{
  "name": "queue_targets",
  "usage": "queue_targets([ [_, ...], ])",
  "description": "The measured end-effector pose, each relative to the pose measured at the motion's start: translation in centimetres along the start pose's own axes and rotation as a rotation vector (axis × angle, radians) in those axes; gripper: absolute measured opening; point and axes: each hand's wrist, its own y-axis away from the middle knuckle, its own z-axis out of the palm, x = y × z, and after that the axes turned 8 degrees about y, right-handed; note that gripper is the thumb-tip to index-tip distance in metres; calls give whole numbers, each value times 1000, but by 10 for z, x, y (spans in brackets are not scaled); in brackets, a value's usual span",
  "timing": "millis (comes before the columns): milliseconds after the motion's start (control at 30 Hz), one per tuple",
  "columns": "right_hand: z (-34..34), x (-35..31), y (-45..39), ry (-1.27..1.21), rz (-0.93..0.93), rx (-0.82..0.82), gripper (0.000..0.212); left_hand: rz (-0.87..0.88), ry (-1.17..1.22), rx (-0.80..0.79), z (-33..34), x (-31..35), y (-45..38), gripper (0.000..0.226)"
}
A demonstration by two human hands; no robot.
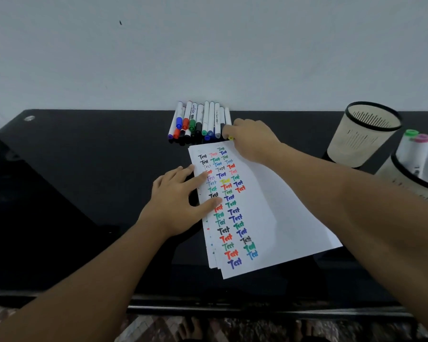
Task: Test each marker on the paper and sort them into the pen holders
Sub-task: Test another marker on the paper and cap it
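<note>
Several white markers (200, 120) with coloured caps lie in a row against the wall at the back of the black table. A stack of white paper (257, 206) covered in coloured "Test" words lies below them. My left hand (178, 201) rests flat on the paper's left edge, fingers spread. My right hand (252, 139) reaches to the right end of the marker row and its fingers curl round a white marker with a yellow cap (229, 130). An empty beige pen holder (363, 134) stands at the right. A second holder (415, 183) with several markers sits at the right edge.
The glossy black table (72, 193) runs to a pale wall behind. A small round metal fitting (29, 118) sits at the table's back left corner. Patterned floor and toes show under the front edge.
</note>
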Motion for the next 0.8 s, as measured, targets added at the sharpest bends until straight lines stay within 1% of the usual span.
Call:
queue_targets([
  [133, -4, 6, 5, 74, -68, 168, 28, -5, 3, -10, -1, 0, 0, 92],
  [233, -6, 9, 10, 45, -122, 343, 18, -4, -1, -7, -1, 0, 0, 88],
  [267, -8, 8, 13, 41, -132, 407, 17, -1, -2, -3, -1, 0, 0, 87],
  [333, -17, 6, 25, 121, -181, 505, 19, -1, -5, 1, -1, 0, 0, 83],
  [367, -25, 2, 34, 121, -158, 496, 19, -3, -6, 2, -1, 0, -1, 81],
  [433, -45, -5, 50, 15, -122, 438, 19, -2, -8, 13, 0, 0, 0, 79],
  [500, -54, -11, 67, -48, -159, 313, 26, 2, -8, 21, 0, 0, 1, 80],
  [567, -54, -17, 82, -52, -262, 246, 43, 3, 2, 23, 0, 0, 1, 84],
  [600, -47, -16, 87, 11, -289, 220, 53, 3, 5, 25, 0, 0, 1, 88],
  [667, -46, -18, 94, -18, -295, 121, 64, 4, 4, 32, 0, 1, 2, 92],
  [700, -44, -21, 96, -61, -289, 96, 64, 5, 5, 37, 1, 1, 2, 93],
  [800, -39, -33, 102, -175, -246, 0, 53, 8, 2, 46, 2, 0, 1, 88],
])
